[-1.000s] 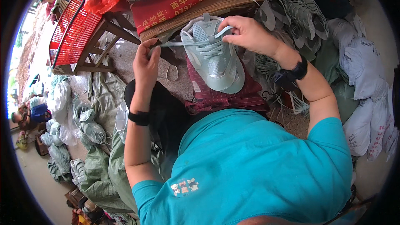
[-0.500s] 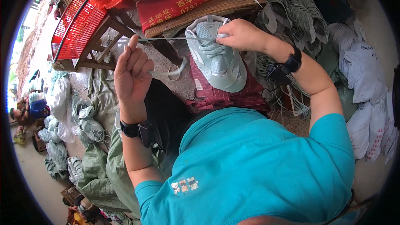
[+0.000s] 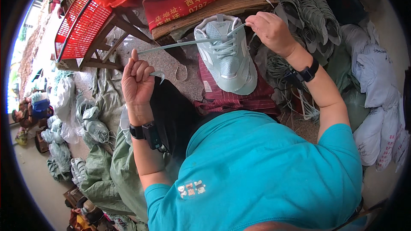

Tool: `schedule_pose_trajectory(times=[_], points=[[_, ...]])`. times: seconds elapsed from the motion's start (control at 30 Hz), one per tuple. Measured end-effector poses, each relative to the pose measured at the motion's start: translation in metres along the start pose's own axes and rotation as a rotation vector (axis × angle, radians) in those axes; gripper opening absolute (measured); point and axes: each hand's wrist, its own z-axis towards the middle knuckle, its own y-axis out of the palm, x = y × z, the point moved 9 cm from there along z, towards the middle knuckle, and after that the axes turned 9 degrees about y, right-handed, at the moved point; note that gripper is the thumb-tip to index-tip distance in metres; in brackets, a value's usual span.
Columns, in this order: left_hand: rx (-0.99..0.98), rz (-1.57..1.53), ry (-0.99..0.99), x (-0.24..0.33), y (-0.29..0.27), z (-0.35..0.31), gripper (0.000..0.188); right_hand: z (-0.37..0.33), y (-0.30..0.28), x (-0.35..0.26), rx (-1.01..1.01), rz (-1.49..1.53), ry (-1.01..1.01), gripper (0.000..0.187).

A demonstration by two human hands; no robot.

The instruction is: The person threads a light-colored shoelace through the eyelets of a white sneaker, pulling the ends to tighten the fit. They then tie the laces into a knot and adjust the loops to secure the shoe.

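A pale mint sneaker (image 3: 227,60) rests on dark red striped cloth over my lap, toe toward me. A flat pale green shoelace (image 3: 182,43) runs from its tongue loop to both sides. My left hand (image 3: 138,79), out to the left of the shoe, is closed round one stretch of the lace, with a loose end hanging below the fingers. Just right of the shoe's collar, my right hand (image 3: 272,30) pinches the other stretch between thumb and fingertips. Laces cross the lower part of the tongue. Both wrists wear black straps with small boxes.
A wooden bench (image 3: 205,15) with a red printed cloth stands beyond the shoe. To the left, a red plastic basket (image 3: 81,23) sits on a wooden stool. Stacked shoe uppers (image 3: 317,19) and white sacks (image 3: 376,77) lie at right; green sacks (image 3: 102,175) lie at left.
My right hand has moved right, away from the tongue, drawing the lace out on that side. My left hand has lowered slightly, and less loose lace hangs from it.
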Motion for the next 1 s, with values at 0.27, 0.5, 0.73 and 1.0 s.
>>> schedule_pose_trajectory(times=[0.27, 0.5, 0.73, 1.0], points=[[-0.097, 0.055, 0.033, 0.009, 0.018, 0.017, 0.028, 0.012, -0.008, 0.007, 0.043, -0.328, 0.143, 0.006], [0.115, 0.049, 0.143, -0.011, 0.015, 0.029, 0.026, 0.017, 0.075, 0.043, -0.029, 1.633, 1.156, 0.016], [0.138, -0.061, 0.056, 0.05, -0.035, 0.011, 0.024, 0.021, 0.036, 0.1, -0.07, 2.099, 0.777, 0.018], [0.193, 0.008, 0.1, 0.068, -0.023, 0.013, 0.024, -0.016, -0.027, 0.081, -0.054, 1.966, 0.762, 0.02]])
